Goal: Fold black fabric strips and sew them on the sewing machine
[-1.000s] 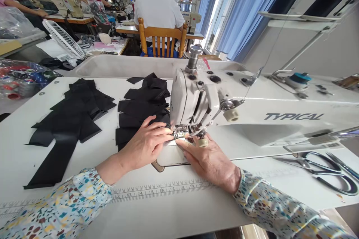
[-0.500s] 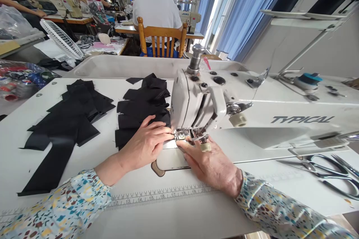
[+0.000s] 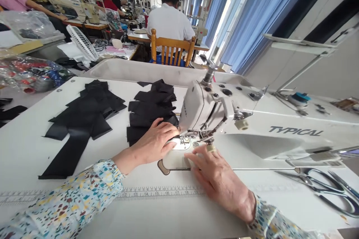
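Note:
My left hand is at the left of the needle area of a white sewing machine. Its fingers press together on a small black fabric piece, mostly hidden under them; the thumb lies lower, on the bed. My right hand hovers over the front of the machine bed, below the presser foot, fingers apart and nothing visible in them. Just behind my left hand, black fabric strips lie overlapped in a row. Farther left, another pile of black strips spreads over the table.
Scissors lie at the right beside the machine arm. A printed ruler runs along the table's front. Bagged thread spools and a small white fan stand left. Ahead, a person in white sits on a wooden chair.
My right hand has drawn back from the presser foot toward me, its fingers opening. My left hand stays by the needle area. The whole view has shifted, so things appear farther right on the left side.

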Demonstrator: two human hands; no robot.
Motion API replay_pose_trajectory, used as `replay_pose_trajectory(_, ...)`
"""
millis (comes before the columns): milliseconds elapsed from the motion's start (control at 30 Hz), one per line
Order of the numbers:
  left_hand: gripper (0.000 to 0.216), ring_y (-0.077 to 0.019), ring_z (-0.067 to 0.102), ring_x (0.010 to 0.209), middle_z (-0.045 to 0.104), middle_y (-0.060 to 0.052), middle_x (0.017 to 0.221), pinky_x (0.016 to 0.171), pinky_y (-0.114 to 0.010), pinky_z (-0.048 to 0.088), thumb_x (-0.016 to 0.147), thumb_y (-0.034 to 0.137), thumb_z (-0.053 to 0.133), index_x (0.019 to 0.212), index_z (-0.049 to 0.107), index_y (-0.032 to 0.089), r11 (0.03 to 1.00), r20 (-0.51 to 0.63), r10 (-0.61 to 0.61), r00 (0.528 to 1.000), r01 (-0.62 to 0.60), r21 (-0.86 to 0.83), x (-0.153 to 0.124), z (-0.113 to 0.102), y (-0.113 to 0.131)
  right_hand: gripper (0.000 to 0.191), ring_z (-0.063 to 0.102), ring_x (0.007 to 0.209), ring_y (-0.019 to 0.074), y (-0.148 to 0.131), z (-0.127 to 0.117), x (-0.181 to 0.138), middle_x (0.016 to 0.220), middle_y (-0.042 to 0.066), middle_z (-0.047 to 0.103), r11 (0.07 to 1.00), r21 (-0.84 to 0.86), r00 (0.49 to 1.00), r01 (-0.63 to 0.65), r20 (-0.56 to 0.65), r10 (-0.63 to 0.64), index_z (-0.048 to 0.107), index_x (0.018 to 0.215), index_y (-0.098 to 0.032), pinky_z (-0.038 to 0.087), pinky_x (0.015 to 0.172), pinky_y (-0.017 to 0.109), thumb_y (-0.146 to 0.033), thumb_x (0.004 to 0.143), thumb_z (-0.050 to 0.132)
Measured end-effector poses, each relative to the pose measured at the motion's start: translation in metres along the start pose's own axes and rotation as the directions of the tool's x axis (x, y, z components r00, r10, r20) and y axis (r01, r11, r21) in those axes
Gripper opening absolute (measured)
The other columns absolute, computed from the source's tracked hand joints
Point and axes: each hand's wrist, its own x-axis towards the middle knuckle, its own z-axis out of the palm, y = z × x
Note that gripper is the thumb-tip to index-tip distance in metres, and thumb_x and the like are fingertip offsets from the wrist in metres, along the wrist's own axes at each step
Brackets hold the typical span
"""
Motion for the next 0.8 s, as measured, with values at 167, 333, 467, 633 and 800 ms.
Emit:
replay_pose_trajectory(167, 0.025, -0.0264, 0.056, 0.116, 0.063, -0.008, 0.123, 0.111, -0.048, 0.036, 0.098, 0.035, 0.063, 0.119, 0.065, 0.021, 1.000, 0.015, -0.003, 1.000, 0.003, 0.003, -0.003, 0.003, 0.001, 0.039, 0.059, 0.111, 0.0254, -0.029, 0.003, -0.038, 0.123, 0.013, 0.057, 0.996, 0.074, 0.997, -0.054, -0.057, 0.058, 0.055, 0.137, -0.021, 0.058, 0.090, 0.039, -0.013, 0.100, 0.046)
replay_pose_trajectory(333, 0.032, -0.0291, 0.056, 0.117, 0.064, -0.011, 0.125, 0.110, -0.048, 0.036, 0.098, 0.034, 0.060, 0.126, 0.065, 0.019, 0.999, -0.042, -0.039, 0.998, 0.039, -0.009, -0.005, 0.005, -0.003, 0.044, 0.061, 0.110, 0.0244, -0.044, 0.029, -0.064, 0.125, 0.013, 0.058, 0.999, 0.036, 0.992, 0.006, -0.125, -0.001, 0.053, 0.141, -0.021, 0.060, 0.089, 0.036, -0.014, 0.097, 0.054)
replay_pose_trajectory(467, 0.035, -0.0318, 0.056, 0.121, 0.064, -0.013, 0.129, 0.111, -0.050, 0.035, 0.098, 0.034, 0.059, 0.129, 0.065, 0.019, 0.996, -0.060, -0.085, 0.995, 0.085, -0.009, -0.004, 0.003, -0.001, 0.044, 0.061, 0.110, 0.0263, -0.048, 0.043, -0.065, 0.125, 0.013, 0.059, 1.000, -0.015, 0.984, -0.022, -0.179, 0.019, 0.055, 0.141, -0.021, 0.060, 0.088, 0.039, -0.015, 0.097, 0.055)
replay_pose_trajectory(633, 0.041, -0.0305, 0.054, 0.131, 0.061, -0.012, 0.141, 0.115, -0.047, 0.036, 0.096, 0.031, 0.062, 0.136, 0.063, 0.023, 0.992, -0.070, -0.123, 0.990, 0.121, -0.036, -0.029, -0.024, 0.007, 0.041, 0.061, 0.111, 0.0272, -0.057, 0.039, -0.063, 0.125, 0.013, 0.060, 0.999, -0.008, 0.983, -0.050, -0.176, 0.047, 0.057, 0.140, -0.023, 0.059, 0.088, 0.042, -0.016, 0.100, 0.051)
replay_pose_trajectory(800, 0.036, -0.0237, 0.064, 0.119, 0.065, -0.005, 0.136, 0.104, -0.034, 0.047, 0.098, 0.038, 0.056, 0.129, 0.069, 0.026, 0.937, -0.040, -0.326, 0.944, 0.318, -0.144, -0.115, -0.104, -0.018, 0.040, 0.064, 0.110, 0.0290, -0.051, 0.042, -0.070, 0.127, 0.012, 0.063, 0.998, -0.041, 0.985, -0.042, -0.170, 0.034, 0.057, 0.140, -0.028, 0.060, 0.086, 0.045, -0.022, 0.101, 0.051)
